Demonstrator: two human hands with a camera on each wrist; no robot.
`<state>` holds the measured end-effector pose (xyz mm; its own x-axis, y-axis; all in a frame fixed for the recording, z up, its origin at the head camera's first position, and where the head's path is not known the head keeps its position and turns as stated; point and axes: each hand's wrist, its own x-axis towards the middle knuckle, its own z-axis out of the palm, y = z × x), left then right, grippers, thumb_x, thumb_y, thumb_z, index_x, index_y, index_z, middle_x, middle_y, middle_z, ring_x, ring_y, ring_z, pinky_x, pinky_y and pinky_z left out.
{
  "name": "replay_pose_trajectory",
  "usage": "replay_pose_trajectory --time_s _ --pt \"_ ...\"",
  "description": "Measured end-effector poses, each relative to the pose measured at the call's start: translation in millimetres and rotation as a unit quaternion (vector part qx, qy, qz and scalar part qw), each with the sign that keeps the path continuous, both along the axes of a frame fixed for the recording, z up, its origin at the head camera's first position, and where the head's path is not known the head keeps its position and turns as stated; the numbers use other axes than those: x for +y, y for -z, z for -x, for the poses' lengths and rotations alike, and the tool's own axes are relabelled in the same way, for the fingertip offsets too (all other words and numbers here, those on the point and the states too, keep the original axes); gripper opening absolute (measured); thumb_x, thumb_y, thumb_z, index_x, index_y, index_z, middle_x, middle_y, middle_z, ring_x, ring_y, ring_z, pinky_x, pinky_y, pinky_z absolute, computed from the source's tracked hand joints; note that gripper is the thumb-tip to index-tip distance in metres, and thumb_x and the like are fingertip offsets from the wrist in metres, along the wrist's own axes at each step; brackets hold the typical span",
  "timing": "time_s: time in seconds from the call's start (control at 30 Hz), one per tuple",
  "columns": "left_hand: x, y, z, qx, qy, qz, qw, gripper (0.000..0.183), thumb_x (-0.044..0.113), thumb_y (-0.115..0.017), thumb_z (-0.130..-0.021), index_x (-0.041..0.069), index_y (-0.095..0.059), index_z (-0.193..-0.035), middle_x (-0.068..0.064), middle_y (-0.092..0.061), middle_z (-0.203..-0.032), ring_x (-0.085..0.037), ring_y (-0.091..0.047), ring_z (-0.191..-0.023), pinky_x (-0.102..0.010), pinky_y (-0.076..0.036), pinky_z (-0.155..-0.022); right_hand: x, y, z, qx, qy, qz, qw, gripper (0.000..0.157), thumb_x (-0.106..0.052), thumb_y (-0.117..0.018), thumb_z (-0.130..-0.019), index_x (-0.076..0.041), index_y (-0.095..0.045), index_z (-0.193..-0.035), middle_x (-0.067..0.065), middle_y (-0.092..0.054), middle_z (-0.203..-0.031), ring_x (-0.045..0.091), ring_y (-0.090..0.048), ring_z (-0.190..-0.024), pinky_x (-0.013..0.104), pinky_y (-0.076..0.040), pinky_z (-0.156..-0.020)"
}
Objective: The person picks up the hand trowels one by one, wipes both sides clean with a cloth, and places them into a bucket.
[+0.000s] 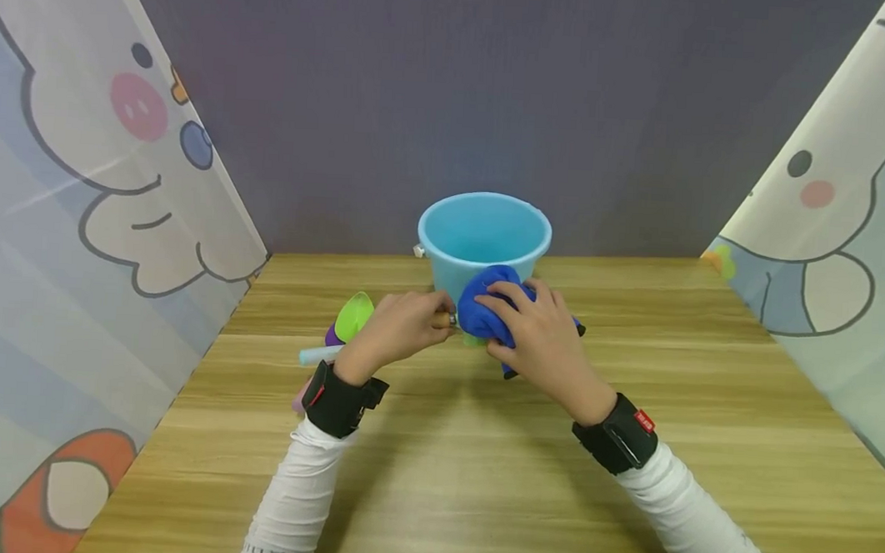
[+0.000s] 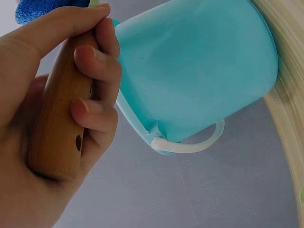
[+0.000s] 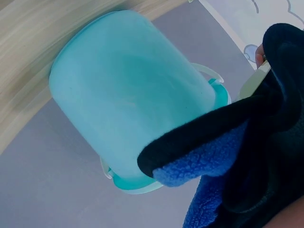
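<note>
My left hand (image 1: 404, 329) grips a tool by its wooden handle (image 2: 59, 109), fingers curled round it; a small hole shows near the handle's end. In the right wrist view, a pale green part (image 3: 254, 81) of the tool runs into the cloth; the rest of its head is hidden. My right hand (image 1: 542, 342) holds a fluffy blue cloth (image 1: 486, 308) with black edging, bunched round the tool's head. Both hands are close together in front of a light blue bucket (image 1: 483, 270), which stands upright, its white handle (image 2: 190, 145) hanging down.
Left of my left hand on the wooden table (image 1: 491, 488) lie a bright green scoop-like piece (image 1: 354, 316), a purple piece (image 1: 331, 336), a light blue rod (image 1: 318, 354) and a pink thing (image 1: 300, 397) partly hidden by the wrist. A dark grey wall (image 1: 482, 95) rises behind the bucket.
</note>
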<state>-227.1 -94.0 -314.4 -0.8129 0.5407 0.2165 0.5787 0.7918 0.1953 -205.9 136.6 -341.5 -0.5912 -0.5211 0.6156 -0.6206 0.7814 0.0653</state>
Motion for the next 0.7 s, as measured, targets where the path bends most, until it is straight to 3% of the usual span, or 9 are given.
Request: replay_pose_trajectory --time_s 0.7 --pt "-3 1.1 -1.3 0.016 -0.016 0.011 0.9997 0.019 0.032 -0.075 -0.092 0.019 -0.072 -0.106 0.007 -0.067 -0.082 -0.009 -0.059 -0.068 -0.025 -0.041 -0.056 12 1.3 7.1 -0.015 0.012 0.011 1.000 0.061 -0.033 -0.088 -0.079 -0.016 -0.066 -0.133 0.015 -0.062 -0.135 0.047 -0.058 -0.117 0.061 -0.052 -0.095"
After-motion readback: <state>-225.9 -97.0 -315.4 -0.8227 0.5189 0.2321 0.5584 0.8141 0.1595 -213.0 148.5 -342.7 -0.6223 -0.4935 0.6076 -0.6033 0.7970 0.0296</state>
